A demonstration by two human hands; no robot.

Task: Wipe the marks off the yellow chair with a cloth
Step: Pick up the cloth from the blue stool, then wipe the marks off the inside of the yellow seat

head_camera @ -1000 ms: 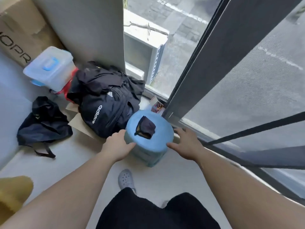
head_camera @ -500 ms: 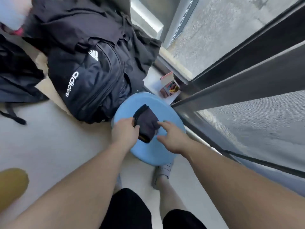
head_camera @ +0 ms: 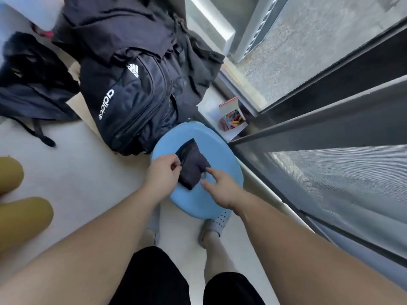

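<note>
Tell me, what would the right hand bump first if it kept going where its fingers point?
The dark cloth on the blue stool. The right hand points up-left at it, fingertips right by its edge, maybe touching.

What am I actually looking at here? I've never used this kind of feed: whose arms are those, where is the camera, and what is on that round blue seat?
There is no machine: these are a person's two bare arms, filmed by one wide-angle camera worn on the head, looking down. On the floor stands a round blue stool, with a folded dark cloth lying on its seat. The left hand pinches the cloth's left edge with its fingers; the right hand touches the cloth's right side with straight fingers and grips nothing. Behind the stool lies a black backpack, and beside the window frame an open box of coloured sticks. The yellow shapes at the left edge may be the chair; I cannot tell.
</note>
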